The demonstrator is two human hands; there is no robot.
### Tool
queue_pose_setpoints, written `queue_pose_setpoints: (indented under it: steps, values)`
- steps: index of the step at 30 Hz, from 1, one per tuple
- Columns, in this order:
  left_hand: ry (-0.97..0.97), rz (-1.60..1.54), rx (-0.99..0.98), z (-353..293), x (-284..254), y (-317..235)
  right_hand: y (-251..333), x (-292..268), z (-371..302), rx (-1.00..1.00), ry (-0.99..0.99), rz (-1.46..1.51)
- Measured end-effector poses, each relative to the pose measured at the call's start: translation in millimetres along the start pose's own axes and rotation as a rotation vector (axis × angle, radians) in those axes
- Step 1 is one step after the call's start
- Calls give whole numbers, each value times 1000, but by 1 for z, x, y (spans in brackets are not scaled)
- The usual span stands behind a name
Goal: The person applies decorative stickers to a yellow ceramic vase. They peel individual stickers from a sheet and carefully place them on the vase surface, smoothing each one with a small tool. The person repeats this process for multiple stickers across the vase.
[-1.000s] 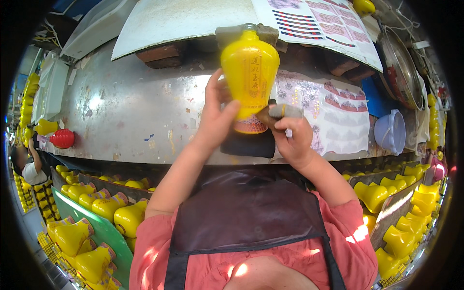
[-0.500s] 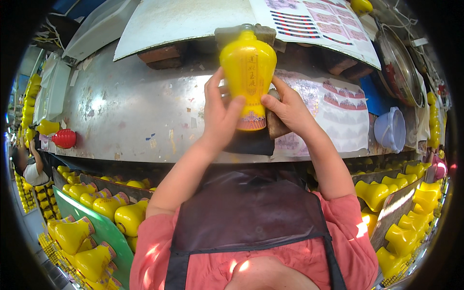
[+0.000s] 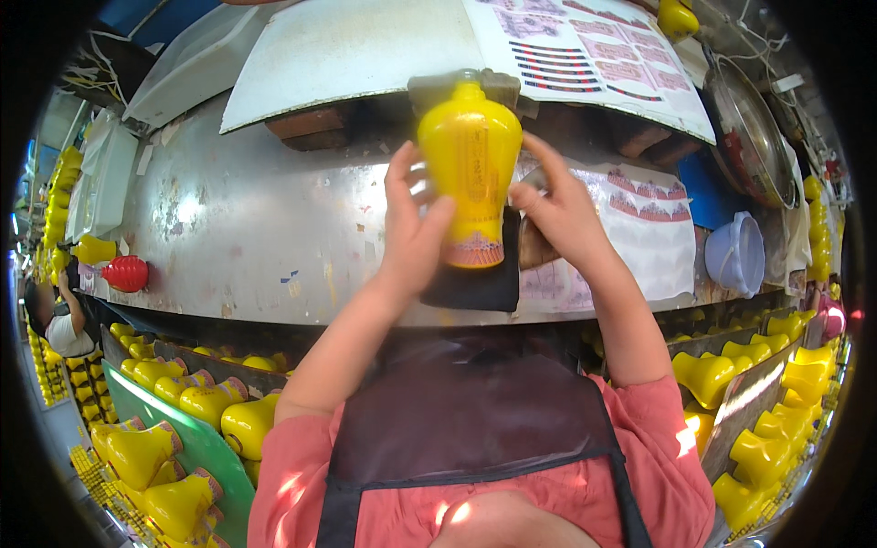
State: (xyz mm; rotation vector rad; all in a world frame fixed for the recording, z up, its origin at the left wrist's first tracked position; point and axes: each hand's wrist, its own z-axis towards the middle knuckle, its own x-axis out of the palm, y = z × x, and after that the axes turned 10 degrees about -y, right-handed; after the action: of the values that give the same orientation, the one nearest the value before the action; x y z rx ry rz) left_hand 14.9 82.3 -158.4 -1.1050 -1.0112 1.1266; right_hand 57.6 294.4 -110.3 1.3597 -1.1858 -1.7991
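Note:
A glossy yellow bottle [image 3: 468, 155] with a narrow neck, wide shoulders and flared base lies with its neck away from me, over the bench. A lettered panel runs down its front, and a patterned pink band circles its base. My left hand [image 3: 413, 215] is closed around its left side, thumb along the lower body and fingers partly behind. My right hand [image 3: 559, 203] curves round the right side, fingertips at the shoulder and thumb close to the narrow waist. A dark block [image 3: 425, 91] stands behind the neck. Below the base lies a black cloth [image 3: 470, 290].
Printed decal sheets [image 3: 650, 242] lie right, with more on a raised white board [image 3: 356, 55] behind. A lilac bucket [image 3: 735, 254] stands far right, a red ribbed object [image 3: 125, 273] far left. Yellow bottles [image 3: 215, 400] fill racks on both sides. Another person [image 3: 68, 320] is far left.
The bottle has turned slightly, bringing more lettering into view on its right side. My right thumb has eased away from its edge. The whole view has shifted a little.

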Motion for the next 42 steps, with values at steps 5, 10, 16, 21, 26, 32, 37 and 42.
queue_pose_setpoints:
  steps: [5,10,16,21,26,32,37,42]
  values:
    - [-93,261,292,46,11,-14,34,3,9,-485,-149,-135]
    - [-182,221,256,75,27,-16,39,14,21,-539,-173,-450]
    - [-173,182,204,79,28,-12,40,9,22,-534,-141,-572]
    - [-171,215,194,81,31,-15,41,6,25,-681,-131,-640]
    - [-170,225,199,82,32,-17,39,7,25,-738,-111,-768]
    - [-201,188,323,78,25,-14,47,6,26,-689,-67,-846]
    - [2,427,788,78,4,-10,45,0,30,-649,-8,-772]
    - [34,487,809,80,2,-6,36,0,31,-611,-13,-698]
